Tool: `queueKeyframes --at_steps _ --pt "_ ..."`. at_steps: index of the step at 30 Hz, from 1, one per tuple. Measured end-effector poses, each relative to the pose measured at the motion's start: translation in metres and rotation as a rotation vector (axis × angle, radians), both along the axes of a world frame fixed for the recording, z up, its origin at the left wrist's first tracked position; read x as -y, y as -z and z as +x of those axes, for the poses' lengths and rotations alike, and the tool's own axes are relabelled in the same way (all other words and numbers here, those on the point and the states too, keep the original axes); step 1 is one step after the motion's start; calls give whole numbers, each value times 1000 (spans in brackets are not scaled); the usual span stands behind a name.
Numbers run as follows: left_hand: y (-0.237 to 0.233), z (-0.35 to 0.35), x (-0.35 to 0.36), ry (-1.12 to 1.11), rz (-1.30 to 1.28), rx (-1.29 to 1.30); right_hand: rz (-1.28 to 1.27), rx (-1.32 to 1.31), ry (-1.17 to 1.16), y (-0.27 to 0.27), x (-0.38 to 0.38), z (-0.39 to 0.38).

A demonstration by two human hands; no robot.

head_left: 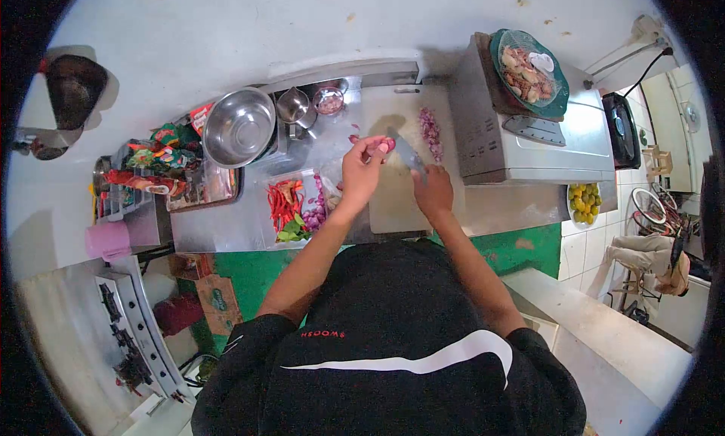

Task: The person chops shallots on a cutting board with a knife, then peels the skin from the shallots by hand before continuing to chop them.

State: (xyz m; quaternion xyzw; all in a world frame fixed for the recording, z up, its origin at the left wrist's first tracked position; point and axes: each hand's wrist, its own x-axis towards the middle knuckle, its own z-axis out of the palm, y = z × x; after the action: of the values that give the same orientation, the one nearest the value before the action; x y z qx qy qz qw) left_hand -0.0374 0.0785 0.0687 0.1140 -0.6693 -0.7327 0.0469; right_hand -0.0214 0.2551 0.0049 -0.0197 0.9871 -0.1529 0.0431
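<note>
My left hand [362,172] pinches a small purple-red shallot [390,144] between its fingertips, over the left edge of the pale cutting board [396,215]. My right hand [433,192] is closed around a kitchen knife [411,158], its broad blade pointing up and left toward the shallot. A long pile of chopped shallots [430,135] lies along the right side of the board. Left of my forearm, a tray holds red chilies [285,203], green leaves [294,229] and whole shallots [315,214]. A few purple scraps [353,138] lie beside my left fingers.
At the back left stand a large steel bowl [239,128], a steel pot [294,106] and a small bowl of pale pink pieces [328,101]. To the right, a metal box-shaped appliance [536,153] carries a green plate [559,104]. A stove [143,334] stands lower left.
</note>
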Motion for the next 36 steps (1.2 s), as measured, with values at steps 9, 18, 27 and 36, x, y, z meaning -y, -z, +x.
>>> queueKeyframes --at_steps 9,18,27,36 --pt "-9 0 1 158 113 38 -1070 11 6 -85 39 -22" --pt "-28 -9 5 241 209 70 -919 -223 -98 -112 33 -23" --pt "-44 -2 -16 196 115 -15 -767 -284 -157 -128 20 -19" --pt "-50 9 -47 2 53 0 -682 -310 -206 -124 14 -14"
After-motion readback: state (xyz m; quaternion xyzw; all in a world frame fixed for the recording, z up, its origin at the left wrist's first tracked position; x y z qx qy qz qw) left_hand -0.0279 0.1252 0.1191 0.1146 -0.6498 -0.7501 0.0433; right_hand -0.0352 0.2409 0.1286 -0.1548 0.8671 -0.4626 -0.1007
